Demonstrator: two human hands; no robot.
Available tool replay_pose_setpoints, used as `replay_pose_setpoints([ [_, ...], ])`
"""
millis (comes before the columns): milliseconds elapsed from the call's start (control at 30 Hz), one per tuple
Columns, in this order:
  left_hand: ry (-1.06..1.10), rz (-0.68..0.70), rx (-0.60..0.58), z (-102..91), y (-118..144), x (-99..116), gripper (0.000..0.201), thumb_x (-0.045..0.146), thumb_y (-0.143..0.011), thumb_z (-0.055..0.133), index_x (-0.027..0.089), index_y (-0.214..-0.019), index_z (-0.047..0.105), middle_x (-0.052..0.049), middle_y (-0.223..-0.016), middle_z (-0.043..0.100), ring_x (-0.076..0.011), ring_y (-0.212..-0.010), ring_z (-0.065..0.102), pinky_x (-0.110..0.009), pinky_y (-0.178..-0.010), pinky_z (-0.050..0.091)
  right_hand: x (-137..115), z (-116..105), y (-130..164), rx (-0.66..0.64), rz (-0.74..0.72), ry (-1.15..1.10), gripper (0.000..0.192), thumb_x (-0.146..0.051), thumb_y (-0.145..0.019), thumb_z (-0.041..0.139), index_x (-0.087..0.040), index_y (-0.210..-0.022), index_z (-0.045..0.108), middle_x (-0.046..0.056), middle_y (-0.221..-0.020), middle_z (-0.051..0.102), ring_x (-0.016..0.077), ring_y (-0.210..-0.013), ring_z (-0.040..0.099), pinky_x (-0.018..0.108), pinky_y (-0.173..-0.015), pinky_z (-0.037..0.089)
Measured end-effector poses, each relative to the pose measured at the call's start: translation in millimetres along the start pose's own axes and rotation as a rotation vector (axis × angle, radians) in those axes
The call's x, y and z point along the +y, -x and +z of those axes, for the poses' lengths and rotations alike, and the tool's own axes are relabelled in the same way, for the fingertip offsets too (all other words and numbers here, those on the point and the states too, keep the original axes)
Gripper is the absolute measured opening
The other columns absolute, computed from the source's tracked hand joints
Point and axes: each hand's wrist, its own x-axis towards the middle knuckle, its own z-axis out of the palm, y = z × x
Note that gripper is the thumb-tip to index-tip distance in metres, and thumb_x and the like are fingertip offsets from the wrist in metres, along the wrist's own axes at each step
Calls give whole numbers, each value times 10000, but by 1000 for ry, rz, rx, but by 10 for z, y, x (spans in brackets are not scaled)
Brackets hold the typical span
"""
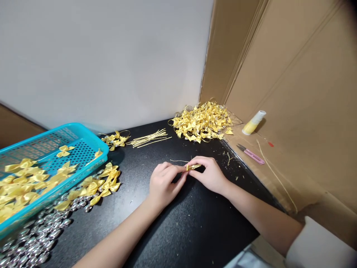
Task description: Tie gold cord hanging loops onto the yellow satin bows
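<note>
Over the black table, my left hand [166, 182] and my right hand [208, 173] meet fingertip to fingertip. Both are closed in a pinch on a small yellow ribbon bow [194, 167], which the fingers partly cover. A thin gold cord [178, 160] sticks out to the left, just behind the fingers. Beyond my hands lies a loose bundle of cut gold cords [147, 138]. Further right is a heap of yellow bows with cord loops [202, 121], and a smaller group of bows [115, 140] lies left of the bundle.
A turquoise basket [104, 147] with yellow bows stands at the left. Beside it lie loose bows [110, 180] and many silver beads [41, 238]. On the cardboard at right are pink thread snips [252, 154], a yellow-white bottle [253, 123] and a long cord [276, 176]. A white wall panel rises behind.
</note>
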Motion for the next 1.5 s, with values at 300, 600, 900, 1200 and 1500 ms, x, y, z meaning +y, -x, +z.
replay_pose_setpoints([
  [300,65,-87,0,29,17,-19,63,204,-825,683,202,-888,689,5,-728,717,-148,-650,613,-277,-634,454,16,-63,-74,-92,160,-80,56,-199,-720,687,-164,-761,702,34,-750,725,178,-736,672,286,-697,507],
  [600,-37,-16,48,80,66,-43,44,209,-853,660,203,-879,695,4,-690,710,-138,-620,605,-275,-609,423,37,-83,-102,-166,276,-159,111,-205,-667,712,-139,-754,694,30,-716,710,155,-673,655,273,-665,509],
  [900,84,-250,-41,105,70,-53,329,233,-778,705,212,-1090,601,-45,-976,723,-206,-858,655,-356,-757,531,88,-533,-449,105,129,469,92,-245,-769,683,-184,-834,708,33,-823,749,173,-732,692,272,-681,526],
  [1200,139,-172,-62,119,66,-62,136,186,-818,620,214,-948,592,-53,-984,721,-216,-912,661,-391,-803,520,415,-756,-1129,166,206,887,27,-200,-726,702,-179,-721,719,97,-877,711,292,-996,579,430,-881,412],
  [1500,135,-212,-37,100,50,-53,43,179,-837,591,201,-872,603,-53,-920,716,-204,-865,639,-365,-792,493,360,-911,-1009,120,130,893,221,-350,-740,713,-218,-916,733,96,-1032,671,326,-1040,536,462,-864,394],
])
